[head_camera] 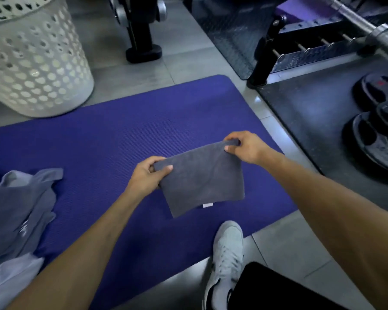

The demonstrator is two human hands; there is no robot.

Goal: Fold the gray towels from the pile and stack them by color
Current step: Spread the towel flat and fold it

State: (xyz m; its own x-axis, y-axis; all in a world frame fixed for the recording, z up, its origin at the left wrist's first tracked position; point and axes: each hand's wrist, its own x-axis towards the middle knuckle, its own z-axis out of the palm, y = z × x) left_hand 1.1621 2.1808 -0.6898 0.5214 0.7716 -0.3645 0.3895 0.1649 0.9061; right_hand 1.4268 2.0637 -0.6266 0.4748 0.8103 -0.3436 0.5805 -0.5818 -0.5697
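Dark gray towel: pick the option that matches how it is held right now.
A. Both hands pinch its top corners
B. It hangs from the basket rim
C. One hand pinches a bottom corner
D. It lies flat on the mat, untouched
A: the left hand and the right hand each pinch a top corner of the dark gray towel, which hangs above the purple mat.

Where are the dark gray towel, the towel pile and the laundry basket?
dark gray towel (202,180): head view, middle of the folded cloth.
towel pile (20,209): head view, top gray towel at left.
laundry basket (38,70): head view, perforated white wall.
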